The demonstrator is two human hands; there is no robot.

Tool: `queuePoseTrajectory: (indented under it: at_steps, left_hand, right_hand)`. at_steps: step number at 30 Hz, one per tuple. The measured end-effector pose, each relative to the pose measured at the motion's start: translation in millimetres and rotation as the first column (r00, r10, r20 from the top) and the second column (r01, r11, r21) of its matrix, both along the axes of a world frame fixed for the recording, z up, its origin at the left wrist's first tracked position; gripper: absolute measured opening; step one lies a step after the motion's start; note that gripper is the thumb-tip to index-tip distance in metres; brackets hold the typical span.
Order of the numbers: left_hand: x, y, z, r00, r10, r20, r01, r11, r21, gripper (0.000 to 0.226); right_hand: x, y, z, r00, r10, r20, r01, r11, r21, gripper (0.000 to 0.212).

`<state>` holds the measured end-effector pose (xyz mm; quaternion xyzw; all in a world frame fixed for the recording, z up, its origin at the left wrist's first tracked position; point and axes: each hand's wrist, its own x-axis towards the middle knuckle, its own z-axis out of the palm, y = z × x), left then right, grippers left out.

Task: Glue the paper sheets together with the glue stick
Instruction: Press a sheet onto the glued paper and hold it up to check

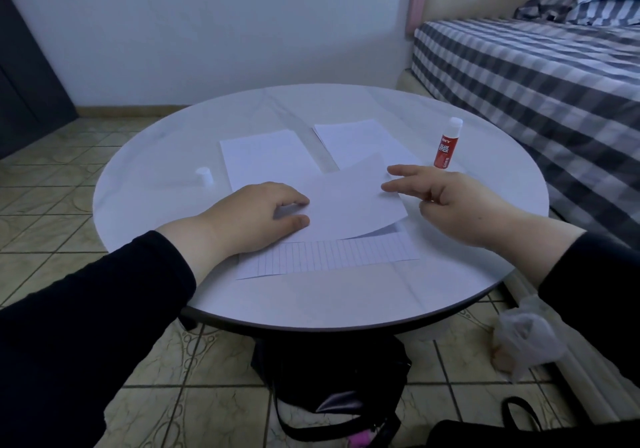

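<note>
Round and white, the table (346, 295) stands on a tiled floor beside a bed (540, 77) with checked covers. Near its front edge lies a lined sheet (332, 255), and a plain sheet (349, 205) rests partly over it, its right side lifted off the one below. The left hand (256, 215) pinches that plain sheet's left edge between thumb and fingers. The right hand (450, 201) hovers at the sheet's right edge, forefinger and thumb outstretched, grasping nothing. Two more sheets (266, 156) lie farther back. The glue stick (446, 144) stands upright and uncapped just beyond the right hand; its white cap (204, 175) sits well apart on the left.
</note>
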<state>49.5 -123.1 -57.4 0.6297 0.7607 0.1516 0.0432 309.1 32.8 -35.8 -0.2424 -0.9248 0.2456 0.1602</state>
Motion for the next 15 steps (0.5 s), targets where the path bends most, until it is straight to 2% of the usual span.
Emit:
queuePoseTrajectory:
  at_steps: [4, 11, 15]
  left_hand:
    - [0.3, -3.9, 3.5, 0.999, -0.003, 0.05, 0.004, 1.0, -0.011, 0.04]
    - [-1.4, -7.8, 7.1, 0.997, -0.008, 0.077, 0.011, 0.999, -0.042, 0.043]
    - [-4.6, -8.6, 8.7, 0.999, -0.021, 0.035, 0.023, 0.998, -0.067, 0.044]
  right_hand:
    - [-0.5, 8.0, -1.3, 0.999, -0.009, -0.037, 0.009, 1.0, 0.0, 0.041]
    - [-1.2, 9.7, 0.7, 0.999, 0.034, -0.01, -0.033, 0.996, 0.089, 0.026]
    - [0.1, 12.3, 2.8, 0.998, 0.068, -0.002, -0.067, 0.982, 0.177, 0.02]
